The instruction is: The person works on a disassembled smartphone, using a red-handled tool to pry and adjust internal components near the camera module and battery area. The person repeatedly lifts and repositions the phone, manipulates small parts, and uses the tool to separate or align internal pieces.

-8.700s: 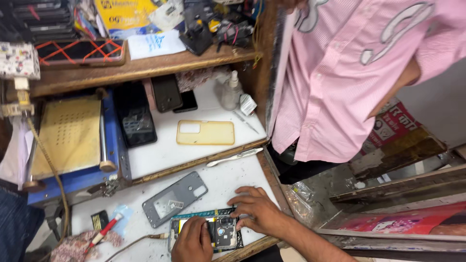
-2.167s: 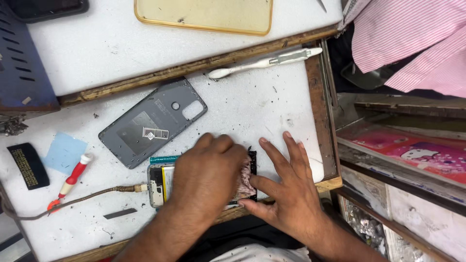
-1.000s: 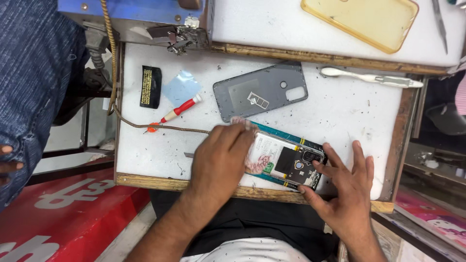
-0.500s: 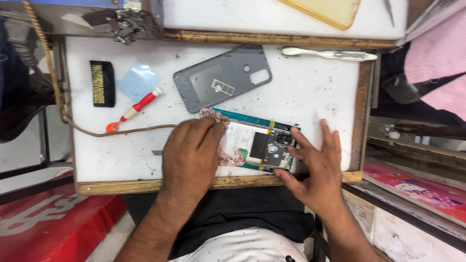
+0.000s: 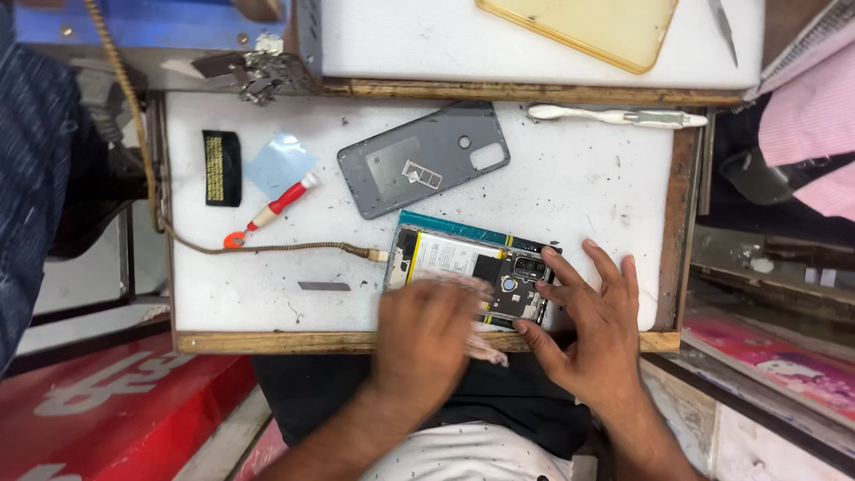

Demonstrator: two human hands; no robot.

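Note:
An opened phone lies back-side up on the white work board, its battery and circuit board exposed. My right hand holds the phone's right end, with the thumb at the near edge and the fingers spread over the camera part. My left hand is blurred at the phone's near edge and presses a pale crumpled cloth against it. A braided cable is plugged into the phone's left end. The grey back cover lies apart, just beyond the phone.
A red-handled screwdriver, a blue film square, a small black block and a thin metal strip lie at left. A white plastic tool rests at the far edge, a yellowish clear case beyond. A person in pink stands at right.
My left hand has slid back toward me off the phone's middle, uncovering the battery. My right hand stays on the phone's right end. The view has shifted slightly.

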